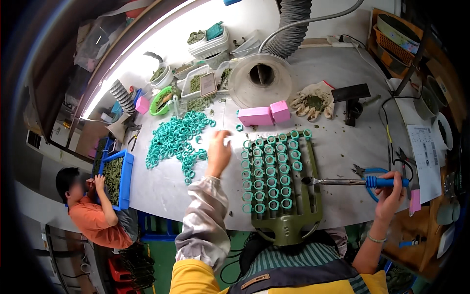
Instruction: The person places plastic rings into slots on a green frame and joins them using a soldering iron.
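My right hand (390, 196) is wrapped round the blue handle of a soldering iron (342, 182). Its dark tip lies over a right-hand bar of an olive-green comb-like frame (285, 230); whether it touches I cannot tell. Rows of teal rings (270, 171) sit along the frame's other bars. Left of the frame, my left hand (219, 152) is raised with curled fingers near the loose pile of teal rings (178, 139). Anything between those fingertips is too small to make out. One single ring (239, 127) lies just beyond the left hand.
Pink blocks (257, 116), a stained glove (313, 100) and a black stand (350, 100) lie behind the frame. An extraction hood (261, 81) stands at the back among tubs. Blue-handled pliers (369, 172) lie at right. A person in orange (100, 220) works at far left.
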Demonstrator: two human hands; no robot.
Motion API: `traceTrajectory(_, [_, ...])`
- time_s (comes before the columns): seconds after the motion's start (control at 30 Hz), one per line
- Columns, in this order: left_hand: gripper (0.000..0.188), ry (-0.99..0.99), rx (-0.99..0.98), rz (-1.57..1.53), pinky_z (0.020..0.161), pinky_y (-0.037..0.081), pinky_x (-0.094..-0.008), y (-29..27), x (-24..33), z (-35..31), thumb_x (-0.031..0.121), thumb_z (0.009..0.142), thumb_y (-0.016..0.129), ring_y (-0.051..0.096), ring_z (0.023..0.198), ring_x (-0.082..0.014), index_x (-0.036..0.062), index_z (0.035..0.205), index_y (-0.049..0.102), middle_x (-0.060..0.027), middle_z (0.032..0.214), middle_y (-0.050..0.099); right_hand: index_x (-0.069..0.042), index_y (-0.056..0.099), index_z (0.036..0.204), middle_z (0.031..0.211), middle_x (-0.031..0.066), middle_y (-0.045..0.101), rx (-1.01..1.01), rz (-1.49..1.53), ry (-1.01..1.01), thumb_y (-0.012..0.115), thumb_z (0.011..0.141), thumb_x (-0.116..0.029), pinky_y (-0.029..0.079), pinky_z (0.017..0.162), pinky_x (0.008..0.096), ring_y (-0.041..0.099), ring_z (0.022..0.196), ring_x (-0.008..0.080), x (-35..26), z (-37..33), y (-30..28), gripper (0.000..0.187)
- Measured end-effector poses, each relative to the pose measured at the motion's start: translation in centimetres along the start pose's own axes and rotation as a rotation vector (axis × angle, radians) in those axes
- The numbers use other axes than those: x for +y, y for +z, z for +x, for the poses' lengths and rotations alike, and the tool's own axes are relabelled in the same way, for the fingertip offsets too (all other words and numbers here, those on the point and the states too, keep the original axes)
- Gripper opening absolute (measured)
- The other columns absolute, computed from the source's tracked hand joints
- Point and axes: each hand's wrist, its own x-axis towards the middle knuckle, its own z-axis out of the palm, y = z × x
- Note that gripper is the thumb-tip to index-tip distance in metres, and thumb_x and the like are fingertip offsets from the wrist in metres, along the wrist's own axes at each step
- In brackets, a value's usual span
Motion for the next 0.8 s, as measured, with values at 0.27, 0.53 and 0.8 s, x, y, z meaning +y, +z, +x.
traceTrajectory(0.27, [0.029, -0.027, -0.088, 0.023, 0.078, 0.053, -0.0361, -1.6, -5.5, -1.5, 0.001, 0.089, 0.057, 0.063, 0.091, -0.0301, 0.0076, 0.116, 0.066, -0.0125, 0.102, 0.066, -0.003, 0.061, 0.080, 0.072, 0.0075, 0.063, 0.001, -0.032, 0.002, 0.058, 0.096, -0.028, 0.043, 0.045, 0.0208, 0.053, 0.046, 0.0112, -0.5, -0.3, 0.2, 0.030])
traceTrajectory(0.53, [0.028, -0.534, -0.199, -0.694, 0.078, 0.052, -0.0232, -3.2, -0.1, -2.2, 0.004, 0.093, 0.061, 0.065, 0.089, -0.0131, -0.0032, 0.120, 0.063, -0.0116, 0.107, 0.068, -0.002, 0.062, 0.082, 0.074, 0.0068, 0.063, 0.030, -0.049, 0.002, 0.059, 0.096, -0.028, 0.045, 0.047, 0.0217, 0.055, 0.048, 0.0114, -0.9, -0.5, -0.2, 0.030])
traceTrajectory(0.8, [0.031, 0.164, -0.432, -0.547, 0.077, 0.052, -0.0309, -1.3, 14.6, -5.9, -0.003, 0.088, 0.062, 0.063, 0.094, -0.0212, 0.0056, 0.118, 0.063, -0.0108, 0.112, 0.063, -0.001, 0.063, 0.086, 0.073, 0.0080, 0.064, -0.020, -0.064, -0.006, 0.059, 0.096, -0.027, 0.046, 0.047, 0.0230, 0.057, 0.050, 0.0127, -0.9, -0.9, -0.4, 0.029])
